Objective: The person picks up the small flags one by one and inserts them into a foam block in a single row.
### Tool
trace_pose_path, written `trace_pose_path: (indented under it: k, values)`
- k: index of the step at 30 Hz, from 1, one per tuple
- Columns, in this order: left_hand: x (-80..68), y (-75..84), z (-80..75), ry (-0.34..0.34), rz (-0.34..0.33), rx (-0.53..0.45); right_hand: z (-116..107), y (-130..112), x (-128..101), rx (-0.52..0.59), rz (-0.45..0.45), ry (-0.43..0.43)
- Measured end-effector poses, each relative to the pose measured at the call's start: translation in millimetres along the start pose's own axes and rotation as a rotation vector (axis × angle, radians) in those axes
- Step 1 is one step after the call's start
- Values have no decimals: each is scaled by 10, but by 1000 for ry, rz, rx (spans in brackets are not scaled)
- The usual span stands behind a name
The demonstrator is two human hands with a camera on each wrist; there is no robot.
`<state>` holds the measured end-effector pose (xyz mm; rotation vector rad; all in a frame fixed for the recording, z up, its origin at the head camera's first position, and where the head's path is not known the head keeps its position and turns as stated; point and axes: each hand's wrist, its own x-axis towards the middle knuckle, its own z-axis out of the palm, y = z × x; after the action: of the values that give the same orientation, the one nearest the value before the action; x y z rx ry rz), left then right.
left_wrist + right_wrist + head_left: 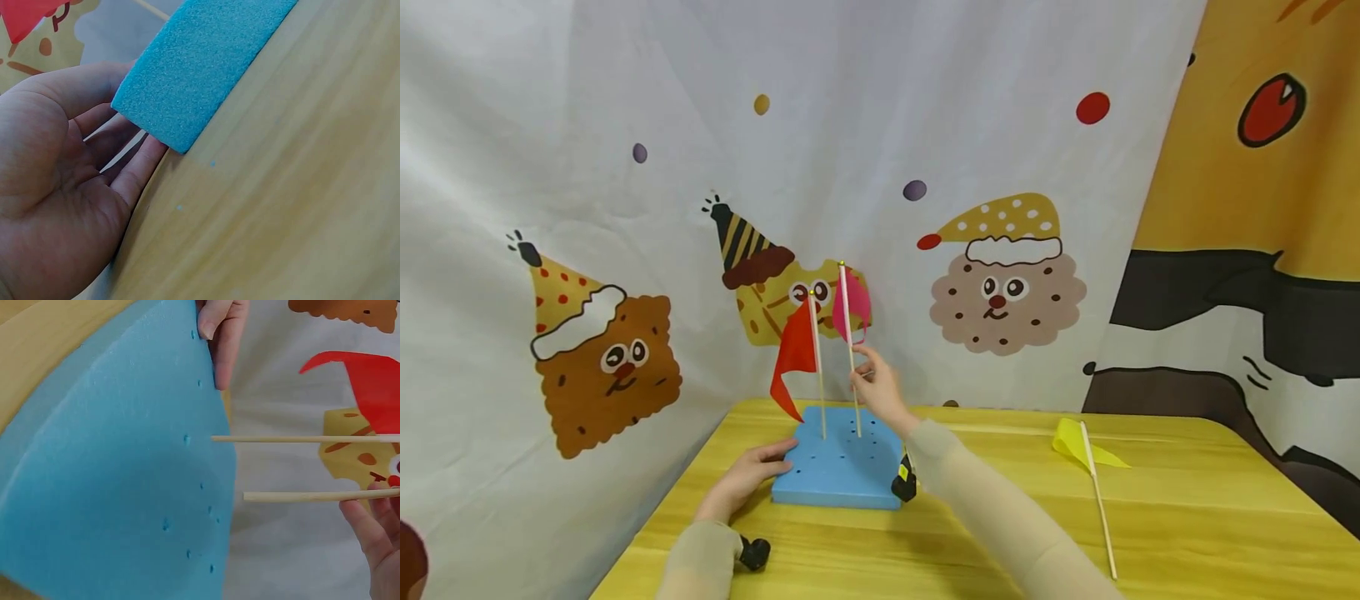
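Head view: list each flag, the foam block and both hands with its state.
Red paper flag: upright in the block.
Pink paper flag: upright, stick pinched.
Yellow paper flag: lying flat.
Blue foam block: flat on table.
Left hand: steadying block.
Right hand: pinching pink stick.

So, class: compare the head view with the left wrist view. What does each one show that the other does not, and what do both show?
Only the head view shows the right hand pinching the pink flag by its stick, the red flag standing in the foam block, and the yellow flag lying on the table.

Only the left wrist view shows the left hand's palm and the block's grainy side close up.

Both show the left hand, fingers straight, against the block's left edge, the blue block and the yellow wooden table.
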<state>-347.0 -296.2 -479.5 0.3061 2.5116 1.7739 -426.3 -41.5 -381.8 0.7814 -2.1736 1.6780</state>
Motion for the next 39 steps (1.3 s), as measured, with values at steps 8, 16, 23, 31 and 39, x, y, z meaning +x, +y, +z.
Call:
trace_pose_path:
  k: [8, 16, 23, 31, 39]
  values:
    - [7, -24, -8, -15, 7, 5, 108, 97, -2, 22, 32, -18]
    - [13, -39, 13, -15, 10, 4, 176, 215, -20, 52, 52, 2]
    - [33, -82, -4, -21, 16, -11, 224, 249, -23, 44, 48, -8]
    - [27, -85, -5, -26, 23, -13, 266, 323, -9, 55, 23, -19]
    - [35, -75, -6, -18, 18, -10, 278, 352, -22, 42, 18, -22]
